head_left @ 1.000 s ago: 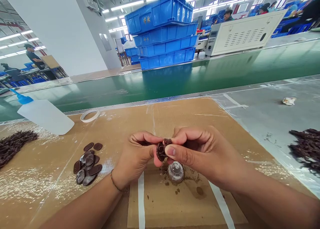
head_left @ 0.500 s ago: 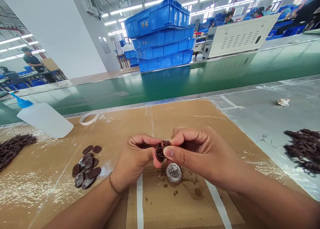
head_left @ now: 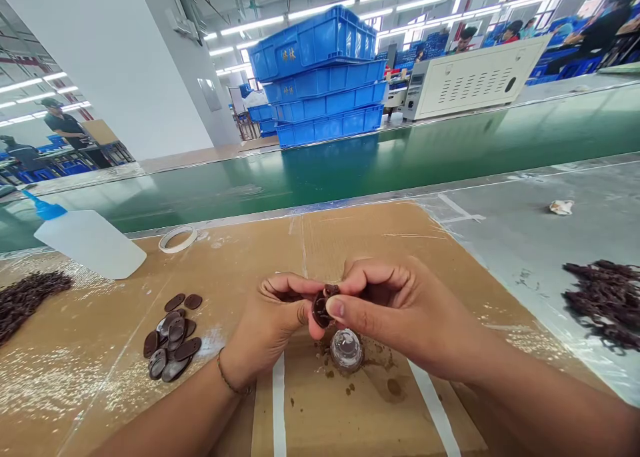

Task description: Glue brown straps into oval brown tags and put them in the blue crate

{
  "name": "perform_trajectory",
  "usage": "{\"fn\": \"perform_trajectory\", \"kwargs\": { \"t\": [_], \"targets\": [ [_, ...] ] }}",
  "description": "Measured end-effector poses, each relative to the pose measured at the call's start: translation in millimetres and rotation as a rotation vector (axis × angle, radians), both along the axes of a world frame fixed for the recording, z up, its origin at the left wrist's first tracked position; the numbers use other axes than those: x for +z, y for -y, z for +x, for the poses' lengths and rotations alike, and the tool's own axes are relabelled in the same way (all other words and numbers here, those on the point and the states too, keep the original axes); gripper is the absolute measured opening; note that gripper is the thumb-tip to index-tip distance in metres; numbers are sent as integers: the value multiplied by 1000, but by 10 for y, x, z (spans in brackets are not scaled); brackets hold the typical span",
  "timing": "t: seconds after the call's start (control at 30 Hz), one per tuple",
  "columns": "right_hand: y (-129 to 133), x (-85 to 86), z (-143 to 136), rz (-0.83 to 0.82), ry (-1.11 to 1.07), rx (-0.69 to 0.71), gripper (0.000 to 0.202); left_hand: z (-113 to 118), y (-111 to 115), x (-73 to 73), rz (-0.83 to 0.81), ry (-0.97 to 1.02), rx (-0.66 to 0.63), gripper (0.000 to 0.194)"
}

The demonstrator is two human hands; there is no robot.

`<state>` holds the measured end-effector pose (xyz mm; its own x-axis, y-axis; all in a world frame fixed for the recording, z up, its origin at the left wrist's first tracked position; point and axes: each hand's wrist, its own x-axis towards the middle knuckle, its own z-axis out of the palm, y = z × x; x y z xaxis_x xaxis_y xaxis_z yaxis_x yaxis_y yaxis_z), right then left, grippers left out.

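Between my two hands is a small dark brown piece (head_left: 321,309), rounded, with a knobbly bit at its top edge. My left hand (head_left: 275,324) pinches its left side between thumb and fingers. On the other side, the thumb and forefinger of my right hand (head_left: 395,304) press on the piece and its upper bit, partly covering it. Just below my fingers a small clear round cup (head_left: 347,350) with whitish residue stands on the cardboard. To the left lies a loose pile of dark brown oval pieces (head_left: 175,337), some with small holes.
A white squeeze bottle with a blue nozzle (head_left: 93,244) lies at left, near a tape roll (head_left: 178,239). Dark stringy heaps lie at far left (head_left: 30,304) and right (head_left: 603,304). Beyond the green conveyor belt (head_left: 240,187) stand blue crates (head_left: 320,97) and a beige machine (head_left: 475,80).
The view has shifted slightly. Both hands keep their pinch on the dark brown piece, with hardly any movement of the fingers.
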<state>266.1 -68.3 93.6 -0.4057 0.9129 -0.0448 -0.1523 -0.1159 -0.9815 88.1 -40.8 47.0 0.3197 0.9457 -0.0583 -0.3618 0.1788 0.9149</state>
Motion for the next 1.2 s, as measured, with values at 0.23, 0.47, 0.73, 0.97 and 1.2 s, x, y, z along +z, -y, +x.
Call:
{"fn": "perform_trajectory", "kwargs": {
  "t": [0.23,0.47,0.73,0.97,1.2],
  "targets": [
    [-4,-36,3,12,-6,13,31,0,26,12,-7,13,-14,20],
    [-12,-42,-2,17,14,4,32,9,6,0,-1,23,-11,21],
    [-12,-32,-2,8,0,9,32,6,21,3,-13,46,-44,17],
    [-28,-17,51,14,42,3,26,14,17,6,-7,52,-50,25],
    [-71,14,71,-38,-76,-56,23,-45,51,11,-18,48,-229,32]
  ]
}}
